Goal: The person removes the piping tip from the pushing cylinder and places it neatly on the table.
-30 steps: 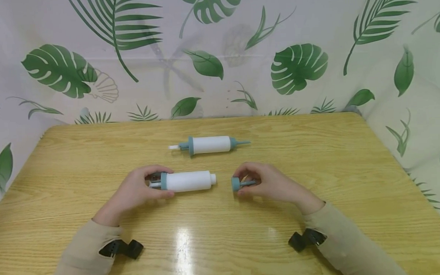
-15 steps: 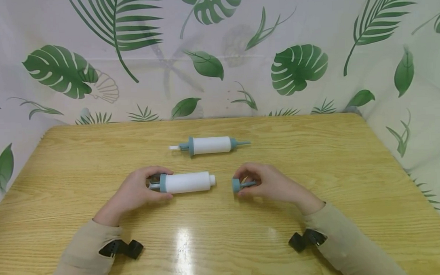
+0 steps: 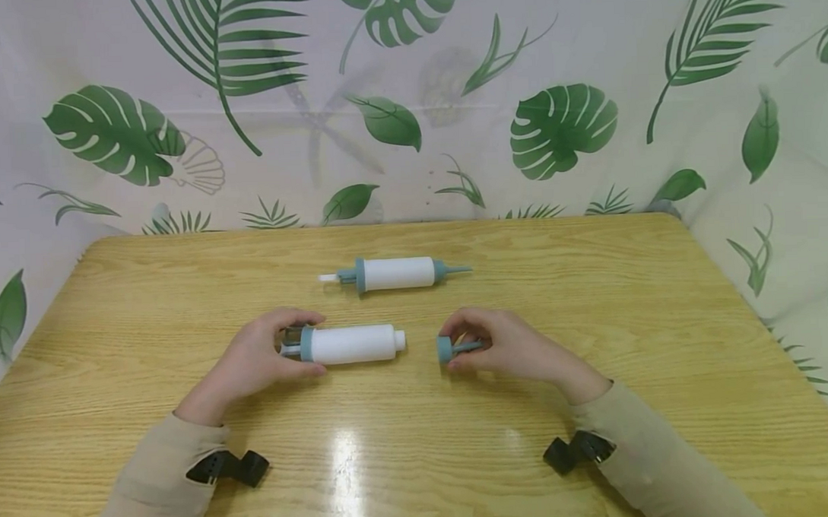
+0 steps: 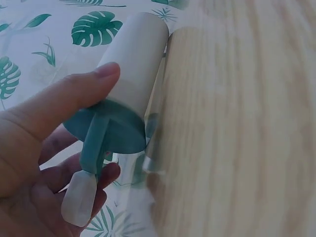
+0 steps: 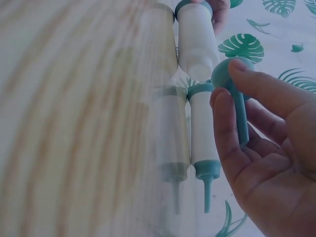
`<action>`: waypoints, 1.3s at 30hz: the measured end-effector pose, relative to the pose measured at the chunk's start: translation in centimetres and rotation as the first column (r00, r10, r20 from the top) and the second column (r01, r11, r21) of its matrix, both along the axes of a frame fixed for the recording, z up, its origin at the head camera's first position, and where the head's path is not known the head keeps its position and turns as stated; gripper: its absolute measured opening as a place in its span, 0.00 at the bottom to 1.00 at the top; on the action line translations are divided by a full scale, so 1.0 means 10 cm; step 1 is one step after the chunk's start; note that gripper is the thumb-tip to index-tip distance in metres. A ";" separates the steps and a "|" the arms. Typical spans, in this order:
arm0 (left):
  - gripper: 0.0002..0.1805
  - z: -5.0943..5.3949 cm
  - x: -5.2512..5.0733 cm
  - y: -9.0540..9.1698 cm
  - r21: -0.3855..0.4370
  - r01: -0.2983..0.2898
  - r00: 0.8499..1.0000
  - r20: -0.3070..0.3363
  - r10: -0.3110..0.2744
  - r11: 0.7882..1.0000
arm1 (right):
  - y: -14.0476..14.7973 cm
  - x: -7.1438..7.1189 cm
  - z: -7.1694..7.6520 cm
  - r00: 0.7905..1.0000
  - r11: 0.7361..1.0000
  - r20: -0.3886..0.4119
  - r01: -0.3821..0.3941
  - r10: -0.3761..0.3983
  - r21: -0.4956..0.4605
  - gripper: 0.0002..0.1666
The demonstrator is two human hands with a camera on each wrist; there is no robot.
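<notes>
My left hand [image 3: 260, 354] grips a white syringe barrel [image 3: 354, 344] at its teal collar [image 3: 307, 344], thumb on the near side and fingers on the far side. Its bare white neck points right. In the left wrist view the thumb [image 4: 74, 96] presses the barrel just above the collar, and a teal stem with a white end piece [image 4: 80, 200] sticks out below. My right hand [image 3: 495, 343] pinches a teal nozzle cap [image 3: 445, 349] between thumb and fingers, its thin spout toward the palm. A gap separates the cap from the barrel's neck.
A second syringe [image 3: 398, 273], with its teal nozzle fitted, lies on the wooden table [image 3: 593, 283] beyond the hands, nozzle to the right. Behind the table hangs a leaf-patterned cloth [image 3: 438, 159]. Black wrist mounts [image 3: 250, 468] sit at both sleeves.
The barrel in my left hand has shifted very slightly toward the near edge. My right hand and the nozzle cap have hardly moved.
</notes>
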State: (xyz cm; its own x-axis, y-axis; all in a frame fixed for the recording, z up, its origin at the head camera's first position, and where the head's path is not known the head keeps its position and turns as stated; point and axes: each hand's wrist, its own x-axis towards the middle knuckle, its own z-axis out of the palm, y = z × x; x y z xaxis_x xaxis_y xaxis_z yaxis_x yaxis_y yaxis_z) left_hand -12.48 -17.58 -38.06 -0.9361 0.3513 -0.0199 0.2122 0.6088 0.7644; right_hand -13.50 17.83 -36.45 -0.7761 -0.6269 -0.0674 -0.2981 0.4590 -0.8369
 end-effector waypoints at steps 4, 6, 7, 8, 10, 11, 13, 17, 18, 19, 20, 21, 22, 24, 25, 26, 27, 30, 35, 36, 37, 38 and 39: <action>0.38 0.04 0.01 0.02 0.012 -0.010 1.000 -0.027 0.010 1.000 | 0.00 0.00 0.00 1.000 1.000 0.004 0.001 -0.001 0.000 0.20; 0.39 0.06 0.02 0.03 0.021 -0.015 0.999 -0.046 0.016 1.000 | 0.00 0.01 0.00 1.000 1.000 0.007 0.002 -0.002 0.002 0.20; 0.39 0.07 0.02 0.04 0.028 -0.018 0.998 -0.052 0.019 0.999 | 0.00 0.01 0.00 1.000 1.000 0.008 0.003 -0.003 0.002 0.20; 0.39 0.08 0.03 0.05 0.032 -0.018 0.998 -0.061 0.020 0.999 | 0.00 0.01 0.00 1.000 1.000 0.010 0.003 -0.003 0.002 0.20; 0.39 0.10 0.04 0.06 0.041 -0.018 0.997 -0.072 0.021 0.999 | 0.00 0.01 -0.01 1.000 1.000 0.011 0.003 -0.003 0.002 0.20; 0.39 0.10 0.05 0.06 0.044 -0.019 0.997 -0.079 0.023 0.999 | 0.00 0.01 -0.01 1.000 1.000 0.012 0.004 -0.004 0.001 0.20; 0.38 0.12 0.06 0.08 0.045 -0.019 0.995 -0.093 0.023 0.999 | 0.00 0.00 -0.01 1.000 1.000 0.012 0.004 -0.004 -0.002 0.20; 0.37 0.15 0.08 0.12 0.046 -0.015 0.990 -0.140 0.021 0.999 | 0.00 0.00 -0.02 1.000 1.000 0.013 0.001 -0.001 -0.009 0.20; 0.36 0.16 0.09 0.13 0.050 -0.009 0.988 -0.154 0.017 0.999 | 0.00 0.00 -0.02 1.000 1.000 0.011 0.000 0.000 -0.009 0.20; 0.36 0.16 0.10 0.14 0.055 -0.004 0.986 -0.167 0.013 0.998 | 0.00 0.00 -0.02 1.000 1.000 0.010 -0.001 0.001 -0.009 0.20; 0.35 0.17 0.10 0.16 0.062 0.004 0.984 -0.180 0.007 0.998 | 0.00 0.00 -0.02 1.000 1.000 0.009 -0.002 0.002 -0.008 0.20; 0.35 0.17 0.11 0.17 0.067 0.012 0.982 -0.191 0.001 0.998 | 0.00 0.00 -0.02 1.000 1.000 0.006 -0.003 0.003 -0.006 0.20; 0.34 0.18 0.12 0.18 0.071 0.019 0.980 -0.198 -0.004 0.997 | 0.00 0.00 -0.01 1.000 1.000 0.003 -0.003 0.003 -0.004 0.20; 0.33 0.18 0.13 0.21 0.080 0.031 0.979 -0.205 -0.014 0.996 | 0.00 0.00 -0.01 1.000 1.000 -0.002 -0.003 0.003 0.001 0.20; 0.33 0.18 0.14 0.22 0.080 0.033 0.978 -0.206 -0.016 0.996 | 0.00 0.00 -0.01 1.000 1.000 -0.002 -0.003 0.003 0.001 0.20; 0.33 0.18 0.14 0.23 0.079 0.036 0.978 -0.209 -0.019 0.996 | 0.00 0.01 -0.01 1.000 1.000 -0.003 -0.003 0.003 0.002 0.20; 0.33 0.18 0.14 0.24 0.078 0.039 0.977 -0.211 -0.022 0.996 | 0.00 0.01 0.00 1.000 1.000 -0.005 -0.004 0.004 0.002 0.20; 0.33 0.17 0.15 0.26 0.068 0.049 0.973 -0.228 -0.032 0.997 | 0.00 0.01 0.00 1.000 1.000 -0.002 -0.006 0.006 0.001 0.21; 0.32 0.14 0.15 0.29 0.060 0.060 0.969 -0.245 -0.044 0.996 | 0.00 0.01 0.00 1.000 1.000 0.001 -0.005 0.005 0.002 0.21; 0.32 0.14 0.15 0.29 0.059 0.058 0.969 -0.244 -0.042 0.997 | 0.00 0.01 0.00 1.000 1.000 0.003 -0.005 0.005 0.001 0.21; 0.32 0.14 0.15 0.29 0.059 0.057 0.968 -0.246 -0.041 0.997 | 0.00 0.01 0.00 1.000 1.000 0.006 -0.004 0.004 0.000 0.21; 0.32 0.14 0.15 0.30 0.061 0.057 0.968 -0.249 -0.040 0.997 | 0.00 0.01 0.00 1.000 1.000 0.007 -0.003 0.003 0.000 0.21; 0.32 0.15 0.16 0.31 0.063 0.057 0.967 -0.251 -0.040 0.996 | 0.00 0.01 0.00 1.000 1.000 0.008 -0.002 0.002 -0.001 0.21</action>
State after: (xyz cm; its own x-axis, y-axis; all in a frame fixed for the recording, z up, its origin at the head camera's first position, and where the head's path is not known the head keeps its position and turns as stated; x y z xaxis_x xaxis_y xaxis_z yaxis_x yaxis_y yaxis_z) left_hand -10.90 -14.51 -36.59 -0.8901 0.3889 0.2379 0.4295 0.5407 0.7233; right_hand -13.41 17.82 -36.46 -0.7742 -0.6287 -0.0730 -0.2926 0.4578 -0.8395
